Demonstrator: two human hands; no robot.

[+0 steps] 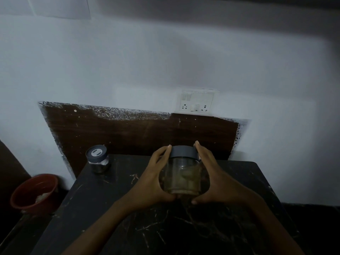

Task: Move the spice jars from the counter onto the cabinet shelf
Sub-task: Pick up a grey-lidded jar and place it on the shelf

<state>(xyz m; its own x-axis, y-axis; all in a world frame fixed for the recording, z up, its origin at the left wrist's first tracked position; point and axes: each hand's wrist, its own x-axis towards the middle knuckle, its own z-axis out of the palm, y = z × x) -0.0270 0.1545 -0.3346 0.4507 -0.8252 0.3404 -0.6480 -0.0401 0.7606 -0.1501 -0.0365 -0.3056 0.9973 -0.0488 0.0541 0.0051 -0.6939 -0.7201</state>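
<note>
A clear jar [181, 176] with a dark grey lid [183, 152] is seen in the middle of the frame, a little to the right, and it is held between two bare hands. The left hand [154, 179] is pressed against the left side of the jar, with the fingertips up at the lid and the thumb under the base. The right hand [214, 178] is pressed against the right side in the same way, so that the grip of both hands is closed around the jar. Something pale and yellowish is seen inside the jar, but what it is cannot be told. Whether the base of the jar is touching the counter [114, 208] or is just above it cannot be told. The counter is black with pale veins and it fills the lower part of the frame. A second, smaller jar [98, 160] with a grey lid is standing upright on the far left corner of the counter, well apart from the hands. Behind the counter a dark brown panel [128, 133] is fixed on the pale wall [128, 61], and a white switch plate [197, 102] is mounted above its right part. At the lower left of the frame, beside the counter and lower, a red bucket [34, 192] is seen with something pale in it.
</note>
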